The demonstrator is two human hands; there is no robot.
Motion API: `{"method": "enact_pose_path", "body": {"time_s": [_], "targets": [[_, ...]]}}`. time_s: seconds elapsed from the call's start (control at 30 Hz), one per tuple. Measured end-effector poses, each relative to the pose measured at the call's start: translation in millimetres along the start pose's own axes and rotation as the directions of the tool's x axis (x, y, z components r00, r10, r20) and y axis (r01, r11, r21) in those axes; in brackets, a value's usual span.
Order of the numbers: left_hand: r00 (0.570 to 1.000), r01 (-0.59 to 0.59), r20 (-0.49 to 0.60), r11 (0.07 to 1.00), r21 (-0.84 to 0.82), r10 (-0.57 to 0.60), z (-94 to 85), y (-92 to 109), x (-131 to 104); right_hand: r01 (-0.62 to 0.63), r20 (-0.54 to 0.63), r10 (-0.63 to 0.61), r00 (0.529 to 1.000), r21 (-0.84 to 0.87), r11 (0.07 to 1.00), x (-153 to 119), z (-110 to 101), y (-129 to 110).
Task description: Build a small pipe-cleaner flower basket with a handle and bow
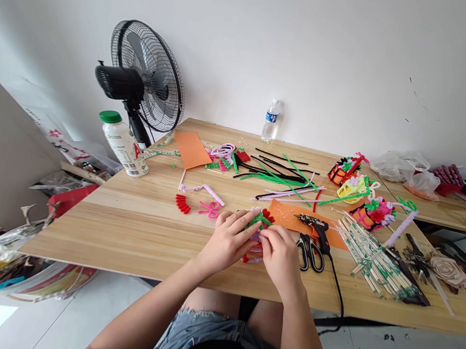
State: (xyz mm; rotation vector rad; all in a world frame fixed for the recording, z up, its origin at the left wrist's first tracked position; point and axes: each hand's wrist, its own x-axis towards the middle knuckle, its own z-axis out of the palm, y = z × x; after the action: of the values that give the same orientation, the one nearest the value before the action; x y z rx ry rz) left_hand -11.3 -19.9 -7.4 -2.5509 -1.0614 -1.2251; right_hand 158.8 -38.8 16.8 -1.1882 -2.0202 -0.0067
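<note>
Low over the near edge of the tabletop [122, 239], around its middle, both hands work on one small fuzzy bundle [262, 219] of green, red and pink; the left hand [226, 239] has its fingers curled over one side, the right hand [283, 261] pinches at the other, so both are closed on it, though the exact grip beneath the fingers is hidden. A steady left hand and small, light presses from the right fingertips would suit such soft stuff best, as a hard squeeze could flatten the fuzz or twist the petals askew; supporting the lower part against the wood should stop it rolling. Just beside the right hand lie the black scissors [311, 254]; the cord [337, 286] drops over the near edge, so the right forearm had better swing clear of it. Beyond, the glue gun [319, 232] rests on an orange sheet [286, 215], nozzle towards the left edge; whether it is hot cannot be told, so fingers should pass well wide of the tip. Farther back, loose fuzzy stems [278, 176] lie crossed, best lifted singly to avoid snagging; a water bottle [270, 122] stands near the far edge.
</note>
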Motion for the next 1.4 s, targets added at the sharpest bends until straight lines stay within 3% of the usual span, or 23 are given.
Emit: {"method": "enact_pose_path", "body": {"time_s": [1.4], "targets": [[1.000, 0.023, 0.022, 1.000, -0.014, -0.023, -0.6, 0.5, 0.8, -0.012, 0.005, 0.012, 1.000, -0.013, 1.000, -0.2, -0.8, -0.6]]}}
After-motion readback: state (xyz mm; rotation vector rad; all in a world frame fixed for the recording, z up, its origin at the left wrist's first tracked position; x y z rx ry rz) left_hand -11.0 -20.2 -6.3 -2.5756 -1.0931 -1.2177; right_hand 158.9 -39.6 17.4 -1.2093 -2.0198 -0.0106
